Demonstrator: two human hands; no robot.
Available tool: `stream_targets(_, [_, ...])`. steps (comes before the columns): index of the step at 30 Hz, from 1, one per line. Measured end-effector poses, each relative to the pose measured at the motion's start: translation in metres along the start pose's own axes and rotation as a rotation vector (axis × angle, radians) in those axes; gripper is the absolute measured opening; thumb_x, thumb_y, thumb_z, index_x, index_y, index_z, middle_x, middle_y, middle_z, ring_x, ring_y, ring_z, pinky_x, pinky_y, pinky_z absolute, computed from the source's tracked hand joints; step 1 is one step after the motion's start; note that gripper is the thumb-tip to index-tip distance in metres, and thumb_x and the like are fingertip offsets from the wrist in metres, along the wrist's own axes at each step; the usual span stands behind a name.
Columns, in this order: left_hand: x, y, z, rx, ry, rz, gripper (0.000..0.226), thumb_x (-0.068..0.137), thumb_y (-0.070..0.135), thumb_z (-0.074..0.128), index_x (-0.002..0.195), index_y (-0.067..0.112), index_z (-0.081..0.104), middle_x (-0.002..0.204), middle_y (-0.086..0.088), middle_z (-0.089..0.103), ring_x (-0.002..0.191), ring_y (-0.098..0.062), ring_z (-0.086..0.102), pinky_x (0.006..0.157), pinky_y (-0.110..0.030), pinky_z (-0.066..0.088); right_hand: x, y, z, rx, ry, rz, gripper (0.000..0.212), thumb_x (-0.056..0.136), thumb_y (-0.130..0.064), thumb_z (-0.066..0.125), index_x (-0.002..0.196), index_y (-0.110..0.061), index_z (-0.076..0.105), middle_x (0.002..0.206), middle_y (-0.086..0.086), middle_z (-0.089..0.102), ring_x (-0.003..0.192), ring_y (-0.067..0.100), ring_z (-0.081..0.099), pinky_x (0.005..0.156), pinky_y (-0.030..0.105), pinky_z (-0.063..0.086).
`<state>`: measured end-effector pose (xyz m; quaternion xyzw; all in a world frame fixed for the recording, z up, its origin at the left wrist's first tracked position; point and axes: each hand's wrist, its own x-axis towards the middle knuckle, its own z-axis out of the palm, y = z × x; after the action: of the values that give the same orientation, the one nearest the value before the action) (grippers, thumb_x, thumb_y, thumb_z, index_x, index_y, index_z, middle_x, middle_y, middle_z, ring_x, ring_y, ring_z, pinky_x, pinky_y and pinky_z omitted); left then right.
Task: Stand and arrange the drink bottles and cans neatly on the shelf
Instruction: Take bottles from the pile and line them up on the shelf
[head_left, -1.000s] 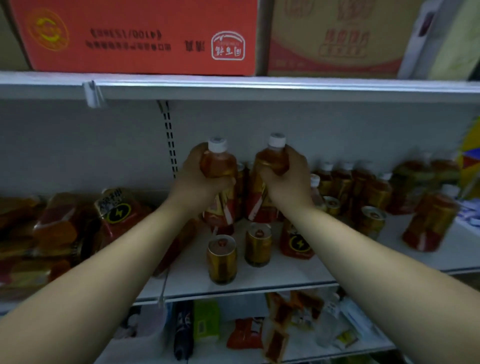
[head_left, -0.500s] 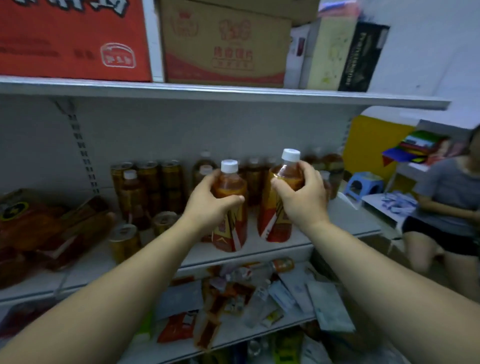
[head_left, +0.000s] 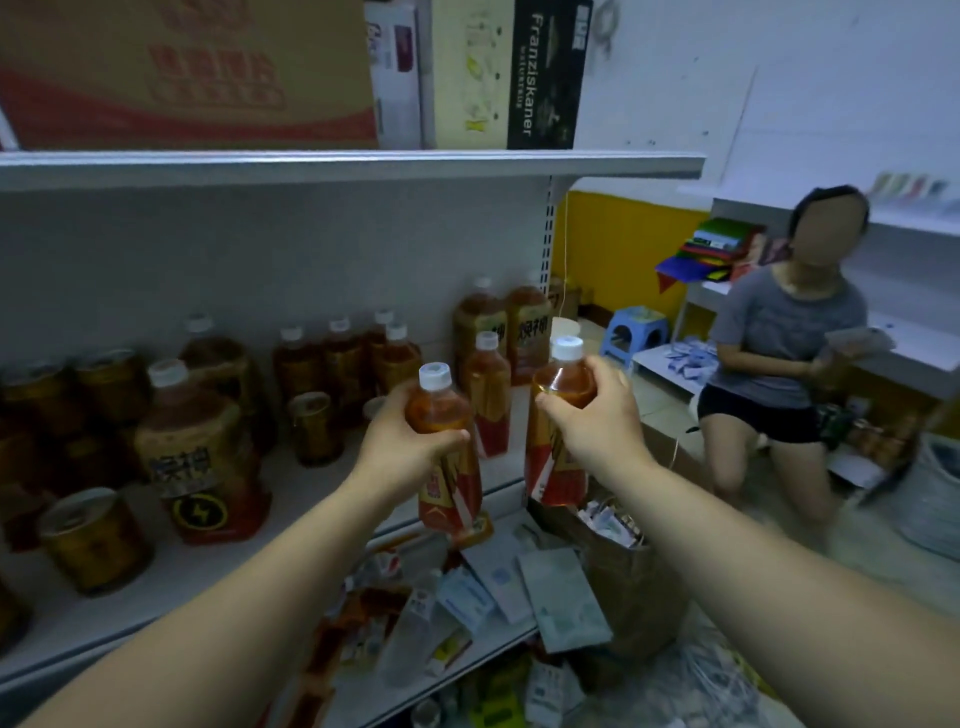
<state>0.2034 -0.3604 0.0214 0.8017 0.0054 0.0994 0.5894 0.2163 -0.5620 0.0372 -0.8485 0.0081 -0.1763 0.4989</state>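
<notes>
While neither is set down yet, left hand (head_left: 410, 441) grips a white-capped amber plastic bottle w/ red-yellow label (head_left: 448, 483) and right hand (head_left: 597, 415) grips its twin bottle (head_left: 557, 467), both upright in the air at the near right corner of the white metal shelf (head_left: 156, 587). Fingers hide both bottles' shoulders. Cans & bottles at far left are dim and blurred, labels mostly unreadable.

The white shelf (head_left: 280, 486) carries upright amber bottles (head_left: 340, 364) with white caps along its back and gold cans (head_left: 93, 540) towards the front. A big bottle (head_left: 200, 457) with a lightning label stands among them.
</notes>
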Motion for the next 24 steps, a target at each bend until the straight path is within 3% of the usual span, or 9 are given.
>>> stream_targets(3, [0.029, -0.012, 0.012, 0.033, -0.018, -0.013, 0.060, 0.073, 0.015, 0.078, 0.120, 0.032, 0.045, 0.101, 0.014, 0.058, 0.094, -0.008, 0.057, 0.083, -0.029, 0.046, 0.031, 0.018, 0.008, 0.053, -0.037, 0.006, 0.039, 0.079, -0.031, 0.075, 0.114, -0.033, 0.057, 0.109, -0.009, 0.057, 0.101, 0.009, 0.056, 0.093, 0.035, 0.046])
stream_targets(6, [0.052, -0.027, 0.019, 0.047, -0.028, -0.018, 0.054, 0.075, 0.008, 0.076, 0.113, 0.032, 0.047, 0.097, 0.017, 0.058, 0.087, -0.001, 0.057, 0.076, -0.023, 0.047, 0.055, 0.032, 0.021, 0.120, -0.101, -0.011, 0.027, 0.079, -0.021, 0.076, 0.091, -0.037, 0.059, 0.096, -0.012, 0.067, 0.090, 0.004, 0.062, 0.086, 0.035, 0.051])
stream_targets(8, [0.063, -0.038, 0.022, 0.038, -0.007, -0.041, 0.052, 0.076, 0.006, 0.075, 0.109, 0.035, 0.047, 0.100, 0.014, 0.061, 0.090, -0.006, 0.059, 0.079, -0.024, 0.049, 0.065, 0.042, 0.029, 0.140, -0.144, -0.029, 0.027, 0.079, -0.018, 0.076, 0.091, -0.037, 0.060, 0.096, -0.011, 0.069, 0.090, 0.004, 0.064, 0.085, 0.035, 0.053])
stream_targets(12, [0.076, -0.052, 0.021, 0.047, 0.062, -0.045, 0.059, 0.073, 0.014, 0.078, 0.124, 0.026, 0.051, 0.112, 0.005, 0.065, 0.103, -0.012, 0.063, 0.094, -0.040, 0.051, 0.080, 0.056, 0.047, 0.127, -0.233, -0.138, 0.027, 0.080, -0.012, 0.073, 0.088, -0.036, 0.063, 0.090, -0.014, 0.070, 0.085, -0.005, 0.063, 0.076, 0.026, 0.051])
stream_targets(14, [0.079, -0.055, 0.025, 0.055, 0.103, -0.053, 0.055, 0.077, 0.007, 0.074, 0.120, 0.032, 0.049, 0.109, 0.011, 0.063, 0.101, 0.000, 0.061, 0.092, -0.026, 0.050, 0.087, 0.058, 0.054, 0.137, -0.263, -0.217, 0.032, 0.080, -0.009, 0.072, 0.086, -0.039, 0.061, 0.091, -0.016, 0.068, 0.087, -0.006, 0.062, 0.075, 0.025, 0.050])
stream_targets(17, [0.077, -0.051, 0.036, 0.079, 0.154, -0.048, 0.058, 0.082, 0.000, 0.067, 0.119, 0.036, 0.040, 0.101, 0.027, 0.049, 0.086, 0.022, 0.053, 0.072, 0.002, 0.040, 0.097, 0.065, 0.059, 0.184, -0.327, -0.244, 0.037, 0.083, -0.012, 0.071, 0.091, -0.046, 0.057, 0.096, -0.022, 0.063, 0.093, -0.011, 0.058, 0.079, 0.019, 0.046])
stream_targets(20, [0.072, -0.049, 0.045, 0.099, 0.196, -0.081, 0.064, 0.081, -0.005, 0.067, 0.120, 0.033, 0.032, 0.101, 0.029, 0.042, 0.085, 0.021, 0.052, 0.069, 0.006, 0.037, 0.107, 0.080, 0.065, 0.190, -0.415, -0.196, 0.046, 0.080, -0.024, 0.075, 0.116, -0.043, 0.052, 0.118, -0.010, 0.058, 0.109, 0.001, 0.056, 0.091, 0.024, 0.045])
stream_targets(22, [0.070, -0.047, 0.050, 0.136, 0.198, -0.074, 0.072, 0.079, -0.010, 0.067, 0.123, 0.031, 0.027, 0.104, 0.028, 0.037, 0.084, 0.033, 0.045, 0.072, 0.008, 0.035, 0.109, 0.087, 0.067, 0.191, -0.522, -0.163, 0.061, 0.079, -0.024, 0.077, 0.124, -0.043, 0.040, 0.122, -0.013, 0.053, 0.107, 0.000, 0.053, 0.087, 0.017, 0.043])
stream_targets(24, [0.069, -0.048, 0.052, 0.180, 0.199, -0.107, 0.079, 0.079, -0.010, 0.067, 0.136, 0.024, 0.024, 0.106, 0.030, 0.032, 0.086, 0.033, 0.044, 0.072, 0.009, 0.032, 0.109, 0.092, 0.070, 0.186, -0.583, -0.158, 0.074, 0.079, -0.021, 0.077, 0.132, -0.047, 0.031, 0.125, -0.013, 0.049, 0.108, 0.002, 0.050, 0.089, 0.019, 0.040])
